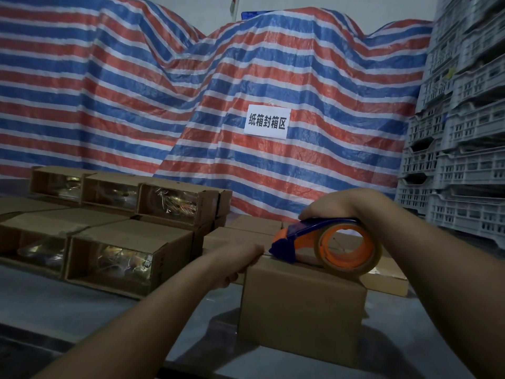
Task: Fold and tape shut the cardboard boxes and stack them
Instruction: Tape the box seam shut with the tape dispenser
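Matte brown cardboard box (300, 305) sits on smooth grey table (54, 302), front centre. Right hand (332, 205) wraps blue-orange plastic tape dispenser (325, 246) resting on box top; left hand (240, 265) fingers curled, gripping box's left top edge. Taped glossy-ended boxes (114, 258) left.

A red, white and blue striped tarp (191, 86) hangs far behind, bearing a white paper sign (267, 121); grey plastic crates (461, 149) stand stacked at right.

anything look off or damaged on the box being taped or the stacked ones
Nothing stands out. The right hand holds the tape dispenser flat on the closed box, the left hand grips its left edge, and the taped boxes on the left sit in neat rows.
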The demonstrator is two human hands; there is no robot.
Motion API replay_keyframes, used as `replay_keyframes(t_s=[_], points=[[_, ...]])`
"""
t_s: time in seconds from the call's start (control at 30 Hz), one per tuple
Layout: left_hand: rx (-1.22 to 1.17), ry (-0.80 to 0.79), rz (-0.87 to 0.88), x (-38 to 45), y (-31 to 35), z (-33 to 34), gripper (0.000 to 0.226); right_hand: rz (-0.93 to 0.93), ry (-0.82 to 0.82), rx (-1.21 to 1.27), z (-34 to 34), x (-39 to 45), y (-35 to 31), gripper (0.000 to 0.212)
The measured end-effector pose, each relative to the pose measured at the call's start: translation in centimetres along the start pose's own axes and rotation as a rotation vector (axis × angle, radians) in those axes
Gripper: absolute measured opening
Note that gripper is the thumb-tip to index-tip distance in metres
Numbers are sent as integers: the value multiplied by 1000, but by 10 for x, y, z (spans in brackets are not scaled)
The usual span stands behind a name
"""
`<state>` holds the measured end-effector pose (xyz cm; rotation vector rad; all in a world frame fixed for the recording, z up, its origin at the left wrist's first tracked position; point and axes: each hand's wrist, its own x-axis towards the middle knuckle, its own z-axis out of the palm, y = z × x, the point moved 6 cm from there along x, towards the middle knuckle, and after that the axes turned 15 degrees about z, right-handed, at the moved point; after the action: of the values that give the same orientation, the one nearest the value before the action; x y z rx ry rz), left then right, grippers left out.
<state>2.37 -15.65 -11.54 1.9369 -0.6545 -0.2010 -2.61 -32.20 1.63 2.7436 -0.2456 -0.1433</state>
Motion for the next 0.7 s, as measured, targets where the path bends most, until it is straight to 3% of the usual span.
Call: replay_keyframes(t_s=[0.1, 0.3, 0.43, 0.6, 0.7], points=[[27, -12, 23, 2, 2, 0, 31, 36, -18, 60, -1, -1, 3, 6], [40, -40, 39, 0, 6, 2, 34, 88, -36, 208, -6, -7, 17, 19], [32, -59, 30, 0, 5, 5, 33, 142, -70, 176, -3, -14, 37, 26], [3, -48, 27, -1, 5, 4, 35, 268, -132, 240, 15, -39, 86, 52], [16, -36, 13, -4, 7, 4, 36, 345, -169, 376, 32, -49, 109, 46]])
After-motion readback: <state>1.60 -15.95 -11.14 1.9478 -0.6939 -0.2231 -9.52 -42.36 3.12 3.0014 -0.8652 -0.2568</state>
